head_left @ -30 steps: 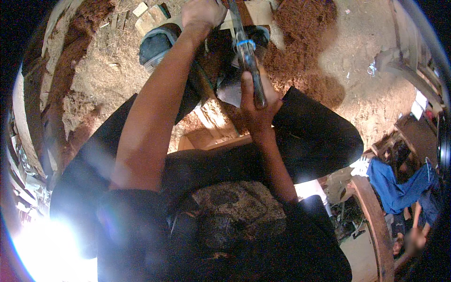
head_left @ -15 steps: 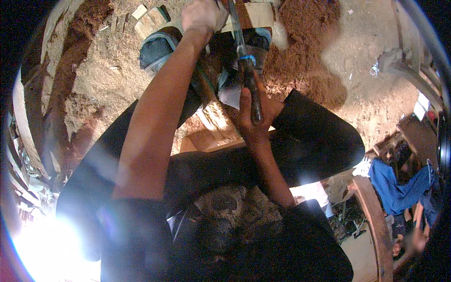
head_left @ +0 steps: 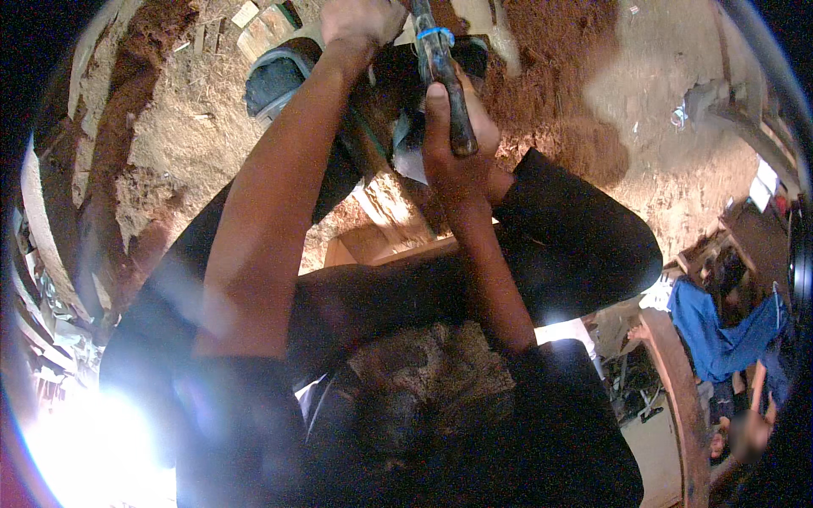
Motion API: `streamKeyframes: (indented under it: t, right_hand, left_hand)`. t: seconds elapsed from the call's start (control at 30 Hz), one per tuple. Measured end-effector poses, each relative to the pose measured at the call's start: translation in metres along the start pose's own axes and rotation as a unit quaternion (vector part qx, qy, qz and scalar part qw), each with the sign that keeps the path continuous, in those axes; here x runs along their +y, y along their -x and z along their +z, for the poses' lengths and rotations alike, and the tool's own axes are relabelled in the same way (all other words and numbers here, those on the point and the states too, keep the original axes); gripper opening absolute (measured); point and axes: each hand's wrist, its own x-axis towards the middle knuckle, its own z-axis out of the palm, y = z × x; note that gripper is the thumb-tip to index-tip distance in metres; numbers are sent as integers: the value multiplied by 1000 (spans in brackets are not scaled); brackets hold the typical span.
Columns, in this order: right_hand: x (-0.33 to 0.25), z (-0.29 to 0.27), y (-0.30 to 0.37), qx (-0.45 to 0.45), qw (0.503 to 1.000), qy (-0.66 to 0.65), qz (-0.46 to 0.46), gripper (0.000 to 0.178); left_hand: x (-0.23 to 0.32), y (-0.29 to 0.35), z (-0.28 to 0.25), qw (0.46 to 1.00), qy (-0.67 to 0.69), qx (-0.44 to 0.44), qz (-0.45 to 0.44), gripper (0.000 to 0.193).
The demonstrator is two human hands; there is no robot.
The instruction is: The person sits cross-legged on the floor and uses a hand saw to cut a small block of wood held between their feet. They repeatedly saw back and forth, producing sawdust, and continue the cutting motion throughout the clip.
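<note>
My right hand (head_left: 461,135) is wrapped round the dark handle of a long tool (head_left: 439,59), thumb lying along it. A blue band circles the tool just above the handle; its narrow metal part runs out at the top edge, so its kind cannot be told. My left hand (head_left: 360,21) is closed beside the tool at the top of the view. Whatever its fingers grip is hidden. Below the hands, between my legs, lies a brightly lit piece of wood (head_left: 394,212).
A sandal (head_left: 279,76) shows on my left foot. Pale wood offcuts (head_left: 267,32) lie beyond it. Reddish shavings (head_left: 559,76) cover the ground at right. Blue cloth (head_left: 724,330) hangs at the right, with another person (head_left: 749,432) below it. A curved wooden beam (head_left: 673,398) stands nearby.
My right hand has slid forward and up with the tool, so less of its metal part shows. My left hand has shifted only slightly to the left.
</note>
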Motion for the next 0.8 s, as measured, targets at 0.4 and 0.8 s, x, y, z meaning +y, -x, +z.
streamKeyframes:
  t: [0.4,0.8]
  right_hand:
    - [-11,7,13,10,999,-24,31,45]
    - [-5,13,17,61,998,-35,1,40]
  left_hand:
    - [-1,6,-2,1000,-10,-7,16,53]
    - [0,8,2,999,12,10,-31,55]
